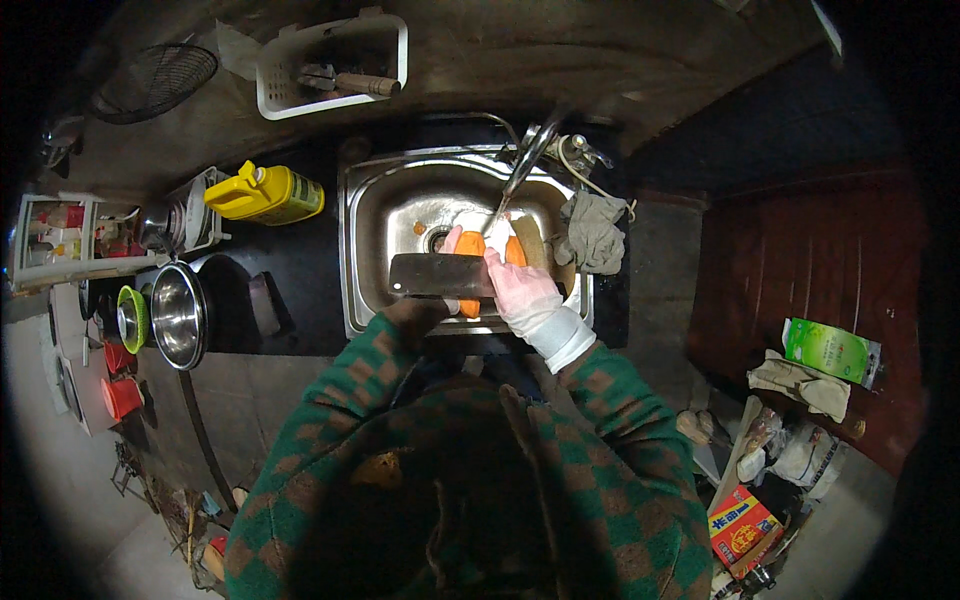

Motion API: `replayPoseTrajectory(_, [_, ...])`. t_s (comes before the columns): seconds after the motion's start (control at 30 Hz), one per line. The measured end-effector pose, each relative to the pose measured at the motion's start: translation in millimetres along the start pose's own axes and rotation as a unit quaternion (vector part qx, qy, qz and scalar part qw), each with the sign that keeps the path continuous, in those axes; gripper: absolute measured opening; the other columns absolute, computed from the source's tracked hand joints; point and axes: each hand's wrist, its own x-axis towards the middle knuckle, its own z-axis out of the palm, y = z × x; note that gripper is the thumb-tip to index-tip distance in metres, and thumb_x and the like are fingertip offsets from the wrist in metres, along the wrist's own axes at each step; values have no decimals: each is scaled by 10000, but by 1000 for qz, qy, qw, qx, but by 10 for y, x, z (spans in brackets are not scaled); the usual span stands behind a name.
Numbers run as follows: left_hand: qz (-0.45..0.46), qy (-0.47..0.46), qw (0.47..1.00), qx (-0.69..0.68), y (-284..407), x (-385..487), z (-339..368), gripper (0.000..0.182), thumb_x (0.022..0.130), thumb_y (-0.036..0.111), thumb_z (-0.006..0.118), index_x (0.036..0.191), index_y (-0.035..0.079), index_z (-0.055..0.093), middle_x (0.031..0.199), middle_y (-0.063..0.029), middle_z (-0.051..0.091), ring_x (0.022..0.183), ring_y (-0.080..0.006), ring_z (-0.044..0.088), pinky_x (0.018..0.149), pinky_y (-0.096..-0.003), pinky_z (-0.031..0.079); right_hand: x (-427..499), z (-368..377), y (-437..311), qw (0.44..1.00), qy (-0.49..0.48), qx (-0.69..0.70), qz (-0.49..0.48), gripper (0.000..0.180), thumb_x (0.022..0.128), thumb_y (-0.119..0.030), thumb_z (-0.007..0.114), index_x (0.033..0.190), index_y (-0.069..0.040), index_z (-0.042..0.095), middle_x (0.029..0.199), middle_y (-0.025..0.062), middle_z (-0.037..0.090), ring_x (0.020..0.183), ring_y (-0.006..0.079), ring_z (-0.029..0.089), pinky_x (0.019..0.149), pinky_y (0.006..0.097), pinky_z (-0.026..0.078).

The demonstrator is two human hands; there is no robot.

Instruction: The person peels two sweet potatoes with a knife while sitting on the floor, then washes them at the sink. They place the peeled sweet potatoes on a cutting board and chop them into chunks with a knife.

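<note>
Over a stainless steel sink (373,225), my right hand (525,292), in a thin pale glove, is closed on a cleaver (439,275). Its broad dark blade lies level, pointing left, with a small hole near the end. Most of my left hand (451,238) is hidden under the blade; only its gloved fingertips and part of the cuff show. Those fingertips are beside an orange item (470,242) that passes beneath the blade. Another orange piece (515,251) lies just right of it. Water seems to run from the faucet (529,161) onto something white between them.
A grey cloth (595,232) drapes over the sink's right rim. Left on the black counter stand a yellow jug (266,196), a dark block-like object (264,304) and a steel bowl (178,315). A white basket (401,52) holds wooden-handled tools. A green packet (829,350) lies far right.
</note>
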Motion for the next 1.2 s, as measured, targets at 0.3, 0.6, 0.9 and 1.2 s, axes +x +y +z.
replayPoseTrajectory(0.3, [-340,12,829,-444,483,159,165,721,960,727,378,1063,53,614,778,-115,617,584,-302,533,551,-390,446,-63,255,493,986,-92,-12,140,348,970,-189,481,1272,-26,539,852,155,692,779,360,705,690,523,548])
replayPoseTrajectory(0.6, [-384,36,831,-400,468,199,20,890,888,818,354,1155,-1,576,727,-124,551,537,-239,471,515,-356,406,58,387,955,942,-206,-40,263,279,979,-172,440,1174,-38,588,1070,215,718,978,370,713,832,498,559])
replayPoseTrajectory(0.9, [-352,99,833,-416,449,162,-49,918,878,841,377,1135,-17,578,756,-132,568,571,-259,495,535,-359,429,753,41,621,978,-131,-140,81,377,958,-161,513,1295,-3,576,1001,125,750,949,293,729,798,456,561])
replayPoseTrajectory(1.2, [-302,146,843,-421,401,337,110,593,930,560,645,1213,40,619,915,-104,645,740,-255,625,671,-370,549,-117,-293,1413,955,-186,-110,205,414,905,-167,597,1296,-60,511,1021,201,711,960,406,695,819,516,557])
